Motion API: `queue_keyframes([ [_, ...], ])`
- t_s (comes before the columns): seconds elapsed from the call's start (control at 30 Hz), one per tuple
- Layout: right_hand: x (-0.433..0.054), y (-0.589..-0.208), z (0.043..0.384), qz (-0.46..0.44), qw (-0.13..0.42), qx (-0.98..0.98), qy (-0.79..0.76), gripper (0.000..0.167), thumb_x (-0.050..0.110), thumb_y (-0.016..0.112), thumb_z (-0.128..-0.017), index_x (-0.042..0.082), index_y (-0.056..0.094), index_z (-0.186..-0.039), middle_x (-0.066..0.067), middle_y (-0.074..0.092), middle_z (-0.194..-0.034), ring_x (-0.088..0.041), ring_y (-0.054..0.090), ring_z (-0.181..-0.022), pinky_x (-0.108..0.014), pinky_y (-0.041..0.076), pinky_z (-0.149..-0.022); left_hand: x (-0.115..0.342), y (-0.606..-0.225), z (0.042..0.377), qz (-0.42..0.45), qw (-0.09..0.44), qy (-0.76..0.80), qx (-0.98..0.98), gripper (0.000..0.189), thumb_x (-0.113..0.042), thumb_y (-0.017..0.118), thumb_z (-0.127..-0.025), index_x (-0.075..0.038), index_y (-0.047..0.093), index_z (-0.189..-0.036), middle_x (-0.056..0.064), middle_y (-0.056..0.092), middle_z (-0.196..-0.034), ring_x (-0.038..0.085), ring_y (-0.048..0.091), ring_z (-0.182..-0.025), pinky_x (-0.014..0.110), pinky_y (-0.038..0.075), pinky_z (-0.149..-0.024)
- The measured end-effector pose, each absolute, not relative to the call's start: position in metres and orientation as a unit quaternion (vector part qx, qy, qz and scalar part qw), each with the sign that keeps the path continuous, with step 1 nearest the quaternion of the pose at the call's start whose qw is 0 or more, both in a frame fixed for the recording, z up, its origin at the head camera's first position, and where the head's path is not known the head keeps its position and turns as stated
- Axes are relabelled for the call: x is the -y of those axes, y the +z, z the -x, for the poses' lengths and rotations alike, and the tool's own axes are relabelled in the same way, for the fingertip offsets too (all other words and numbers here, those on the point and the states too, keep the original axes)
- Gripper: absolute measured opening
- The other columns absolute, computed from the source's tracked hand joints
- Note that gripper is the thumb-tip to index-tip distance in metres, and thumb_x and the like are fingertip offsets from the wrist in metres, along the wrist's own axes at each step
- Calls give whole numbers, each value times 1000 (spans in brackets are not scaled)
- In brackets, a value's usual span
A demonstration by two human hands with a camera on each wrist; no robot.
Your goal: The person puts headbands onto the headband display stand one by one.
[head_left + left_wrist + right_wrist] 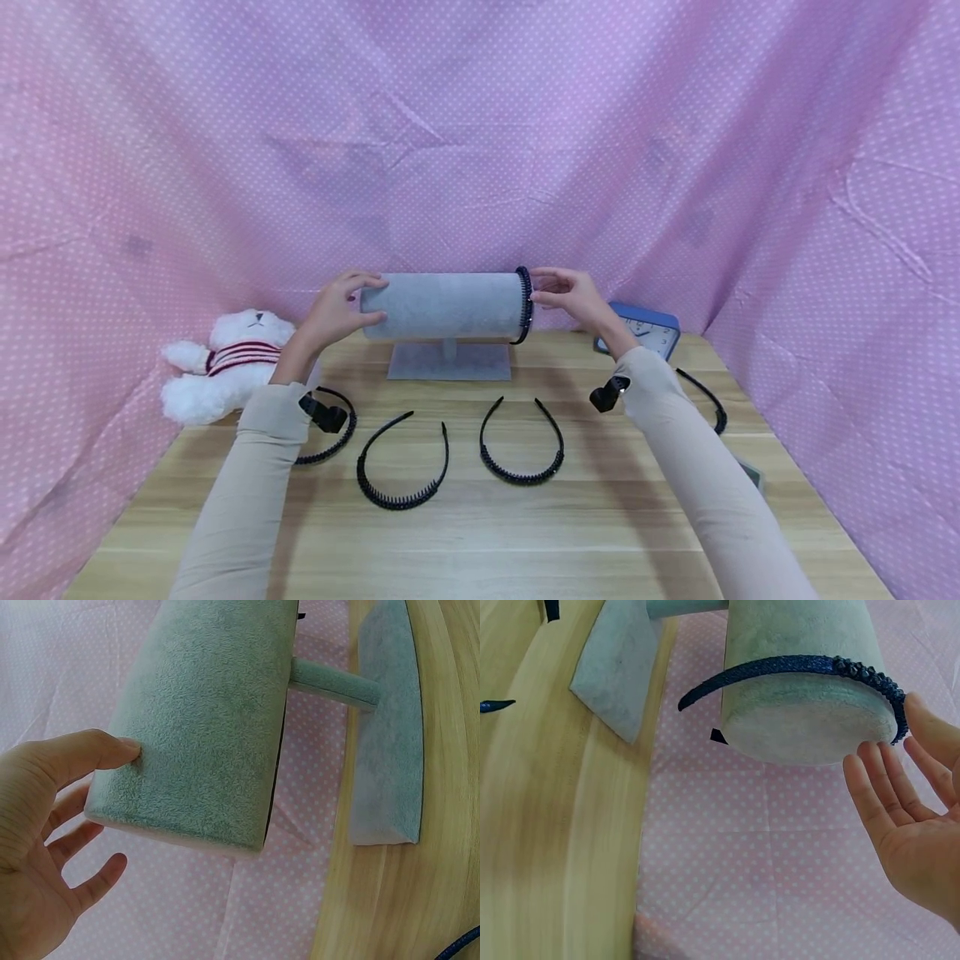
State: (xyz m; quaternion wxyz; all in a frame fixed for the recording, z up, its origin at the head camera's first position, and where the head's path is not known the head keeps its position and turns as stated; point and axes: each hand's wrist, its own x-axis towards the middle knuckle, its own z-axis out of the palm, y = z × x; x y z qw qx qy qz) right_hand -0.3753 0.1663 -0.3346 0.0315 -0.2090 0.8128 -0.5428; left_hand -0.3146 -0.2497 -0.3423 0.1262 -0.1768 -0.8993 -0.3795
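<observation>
A grey plush headband stand (450,307) has a horizontal cylinder on a post and flat base. My left hand (335,308) grips its left end, thumb pressing the plush cylinder (202,727) while some fingers reach behind the end. Around the right end sits a dark headband (527,307) with a beaded section. Beside that end is my right hand (570,293). In the right wrist view its thumb touches the beaded part of the headband (870,677), and its other fingers extend fairly straight near the end face. Contact of those fingertips is hard to tell.
Two dark headbands, one left of centre (397,502) and one near centre (522,478), lie in front. Another headband (348,429) is partly behind my left wrist; one more (705,393) lies right. A white plush bear (243,367) sits left, a blue clock (652,329) right.
</observation>
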Motion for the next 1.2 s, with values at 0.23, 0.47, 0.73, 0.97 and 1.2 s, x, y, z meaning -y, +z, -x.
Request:
queue_keyframes([
  [0.23, -164, -330, 380, 228, 52, -818, -526, 63, 18, 72, -96, 12, 47, -153, -13, 48, -157, -31, 46, -145, -48, 41, -119, 249, -341, 313, 178, 126, -384, 897, 53, -5, 78, -88, -1, 61, -137, 20, 52, -145, 41, 46, -137, 63, 40, -112],
  [0.47, -159, -325, 381, 252, 57, -837, -483, 62, 17, 70, -97, 10, 45, -154, -10, 39, -163, -29, 31, -154, -49, 30, -125, 248, -341, 314, 176, 125, -389, 896, 53, -4, 79, -87, 0, 61, -137, 21, 52, -145, 41, 46, -137, 63, 41, -112],
  [0.73, -148, -322, 381, 272, 54, -849, -450, 61, 19, 72, -96, 15, 49, -152, -8, 40, -162, -27, 27, -155, -45, 21, -129, 248, -341, 315, 175, 126, -384, 898, 53, -4, 79, -87, 0, 61, -137, 21, 52, -145, 42, 45, -137, 63, 41, -112],
  [0.97, -136, -320, 380, 293, 41, -857, -423, 62, 18, 76, -93, 13, 52, -150, -8, 43, -160, -27, 29, -155, -47, 20, -129, 248, -340, 316, 172, 123, -382, 900, 53, -5, 79, -87, -1, 61, -137, 20, 52, -145, 41, 45, -137, 62, 41, -112],
  [1.2, -125, -316, 380, 298, 46, -865, -402, 62, 20, 77, -92, 14, 53, -149, -10, 42, -160, -28, 28, -156, -45, 19, -130, 249, -339, 317, 167, 116, -386, 900, 53, -6, 79, -88, -2, 61, -138, 20, 52, -146, 41, 45, -137, 62, 40, -113],
])
